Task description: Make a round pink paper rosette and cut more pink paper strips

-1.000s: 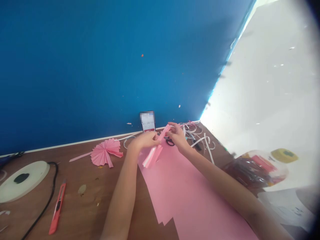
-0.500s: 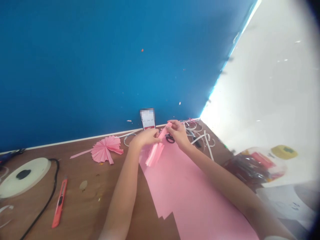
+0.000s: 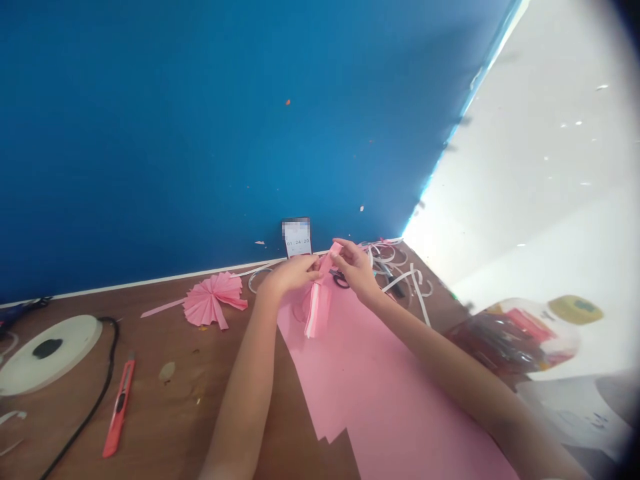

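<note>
Between my two hands is a strip of pleated pink paper (image 3: 319, 310), folded into a narrow stack with its lower end fanning slightly. My left hand (image 3: 294, 275) pinches it near the middle. At its upper end, my right hand (image 3: 354, 265) has thumb and fingers closed on the paper. Under both hands lies a large pink sheet (image 3: 380, 387) with a notched lower left edge. Dark-handled scissors (image 3: 341, 279) show partly behind the right hand. To the left rests a pink pleated paper fan (image 3: 214, 300) with a thin strip trailing from it.
A red box cutter (image 3: 119, 410) and a round white base with a black cable (image 3: 50, 353) are on the left of the brown table (image 3: 165, 427). A phone (image 3: 298, 237) leans on the blue wall. White strips (image 3: 419, 297) and a plastic bottle (image 3: 525, 333) are at right.
The pleated paper has swung from a slant to nearly upright, its lower end shifting right. Both hands keep hold of it and have barely moved.
</note>
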Tool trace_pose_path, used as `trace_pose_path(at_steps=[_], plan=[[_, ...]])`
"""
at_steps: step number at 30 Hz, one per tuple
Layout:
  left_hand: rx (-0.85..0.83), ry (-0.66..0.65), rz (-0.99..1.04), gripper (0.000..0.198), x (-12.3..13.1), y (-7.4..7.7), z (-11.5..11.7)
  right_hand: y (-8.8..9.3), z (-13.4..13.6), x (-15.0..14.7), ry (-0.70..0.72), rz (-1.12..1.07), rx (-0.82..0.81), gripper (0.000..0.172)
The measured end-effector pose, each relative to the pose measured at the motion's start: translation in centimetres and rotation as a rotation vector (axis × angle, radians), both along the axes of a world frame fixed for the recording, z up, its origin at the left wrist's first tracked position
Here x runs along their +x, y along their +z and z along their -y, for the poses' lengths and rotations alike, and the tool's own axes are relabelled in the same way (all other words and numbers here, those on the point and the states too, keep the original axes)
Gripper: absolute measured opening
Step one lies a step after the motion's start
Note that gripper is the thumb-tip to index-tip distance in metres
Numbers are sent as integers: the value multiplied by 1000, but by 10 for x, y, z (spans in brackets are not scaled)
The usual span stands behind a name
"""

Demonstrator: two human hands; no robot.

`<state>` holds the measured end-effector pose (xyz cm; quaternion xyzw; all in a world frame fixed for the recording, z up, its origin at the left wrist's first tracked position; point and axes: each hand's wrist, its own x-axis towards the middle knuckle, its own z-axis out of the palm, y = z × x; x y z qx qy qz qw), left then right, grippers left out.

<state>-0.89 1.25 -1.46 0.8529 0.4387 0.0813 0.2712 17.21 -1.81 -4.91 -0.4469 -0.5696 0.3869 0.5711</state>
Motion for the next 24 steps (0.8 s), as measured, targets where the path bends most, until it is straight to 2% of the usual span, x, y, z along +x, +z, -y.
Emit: trace_pose_path(at_steps=[4,8,13,18,24], plan=[[6,10,1,22,-1,0,0,3,1,-1,13,-4,3,41],[-8,28,-15,25,-2,2,1,-3,-2,1,44,56,62,46],[-34,30,-11,34,-1,2,2,-13,-11,7,-32,18,24,46],[-90,23,38,44,1,2,0,-13,-15,12,-55,-26,-2,51],[18,59,129,51,3,7,4,0,-5,6,82,-59,30,55]])
